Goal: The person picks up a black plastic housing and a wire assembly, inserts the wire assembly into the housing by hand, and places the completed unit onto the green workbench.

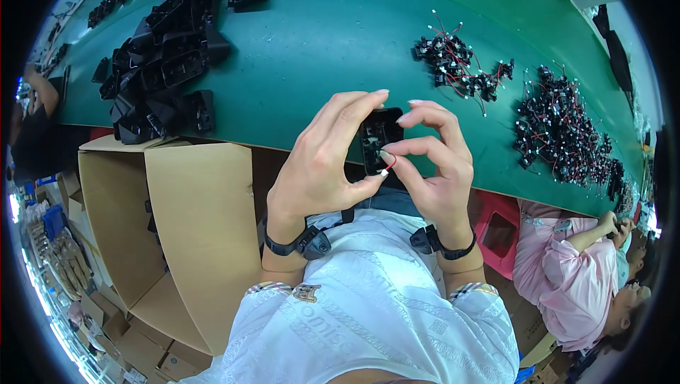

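Observation:
Between my two hands, at the near edge of the green table, is a black plastic housing (380,129) with its hollow side facing up. My left hand (326,150) grips the housing from the left, fingers along its far end and thumb at its near end. With thumb and index finger my right hand (435,157) pinches a short red wire (391,164) with a small white connector, at the housing's near right part. Its other fingers curl by the far right rim. What the wire joins inside the housing is hidden by my fingertips.
Black housings (166,51) are heaped on the green table (319,37) at the left. Small black parts with red wires lie in a small pile (460,65) and a larger pile (563,129) at the right. An open cardboard box (205,235) stands left of me. A person in pink (567,270) sits at the right.

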Available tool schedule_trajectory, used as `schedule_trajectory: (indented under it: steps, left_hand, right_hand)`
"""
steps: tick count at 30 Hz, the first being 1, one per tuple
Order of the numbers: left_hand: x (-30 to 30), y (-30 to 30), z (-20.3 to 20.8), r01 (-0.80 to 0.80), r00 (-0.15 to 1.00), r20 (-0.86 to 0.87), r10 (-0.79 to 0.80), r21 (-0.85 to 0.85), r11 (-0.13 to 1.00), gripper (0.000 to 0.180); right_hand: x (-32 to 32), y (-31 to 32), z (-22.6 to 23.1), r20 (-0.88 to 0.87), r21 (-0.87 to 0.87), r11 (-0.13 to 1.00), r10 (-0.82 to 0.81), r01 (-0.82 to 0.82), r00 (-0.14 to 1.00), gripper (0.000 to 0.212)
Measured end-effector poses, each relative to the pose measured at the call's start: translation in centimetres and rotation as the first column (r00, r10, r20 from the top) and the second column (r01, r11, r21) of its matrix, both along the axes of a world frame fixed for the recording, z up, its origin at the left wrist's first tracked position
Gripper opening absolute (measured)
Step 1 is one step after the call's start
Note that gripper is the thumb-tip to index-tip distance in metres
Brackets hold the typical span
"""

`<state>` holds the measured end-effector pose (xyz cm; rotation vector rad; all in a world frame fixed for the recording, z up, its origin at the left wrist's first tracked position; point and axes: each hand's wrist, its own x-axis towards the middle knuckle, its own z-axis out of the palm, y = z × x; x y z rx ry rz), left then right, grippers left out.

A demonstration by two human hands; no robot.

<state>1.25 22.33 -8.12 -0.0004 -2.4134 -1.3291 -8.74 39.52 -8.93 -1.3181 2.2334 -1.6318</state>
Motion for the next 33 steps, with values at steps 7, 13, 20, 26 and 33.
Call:
schedule_trajectory:
  steps: [7,13,20,26,33]
  left_hand:
    - [-0.1,-0.1,-0.4,-0.009,0.999,0.037,0.010,-0.037,0.999,0.085]
    - [-1.4,1.7,-2.2,-0.284,0.939,-0.233,0.254,-0.105,0.953,0.080]
    - [-3.6,3.7,-5.4,-0.382,0.800,-0.491,0.345,0.026,0.924,0.088]
    - [-3.7,4.4,-5.3,-0.590,0.748,-0.484,0.454,-0.171,0.789,0.075]
    - [-4.9,5.8,-6.8,-0.454,0.740,-0.575,0.349,-0.043,0.890,0.058]
  right_hand:
    - [-0.2,0.3,0.5,0.026,0.039,0.999,0.002,-0.003,1.000,0.015]
    - [0.3,0.5,-1.2,0.373,-0.212,0.970,-0.031,0.118,0.927,0.008]
    - [2.2,-1.7,-2.2,0.619,-0.329,0.894,-0.039,0.304,0.784,0.008]
    - [1.9,-2.3,-2.9,0.722,-0.346,0.880,0.028,0.326,0.691,0.009]
    - [2.3,-3.3,-3.7,0.798,-0.372,0.841,0.073,0.394,0.599,0.010]
